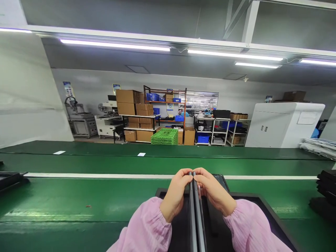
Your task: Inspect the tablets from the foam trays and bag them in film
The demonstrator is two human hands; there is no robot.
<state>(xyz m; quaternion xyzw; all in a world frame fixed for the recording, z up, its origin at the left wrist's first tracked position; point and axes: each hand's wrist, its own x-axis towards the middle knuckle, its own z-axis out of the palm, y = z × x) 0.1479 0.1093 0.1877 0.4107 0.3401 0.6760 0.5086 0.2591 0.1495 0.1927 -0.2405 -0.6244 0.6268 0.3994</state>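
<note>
The left hand (pixel 176 191) and right hand (pixel 216 192) pinch two thin panels (pixel 193 217), edge-up between them, long sides running back between the sleeves (pixel 149 224).

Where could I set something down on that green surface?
Widest: the green surface left of the black tray, up to the white line and the black item at far left. Narrower: between tray and black stack at right. It's crowded over the tray, where the left hand and right hand hold slim slabs.

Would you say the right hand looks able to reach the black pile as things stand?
Probably not: the right hand grips a thin panel, though the way to the black pile looks open.
</note>
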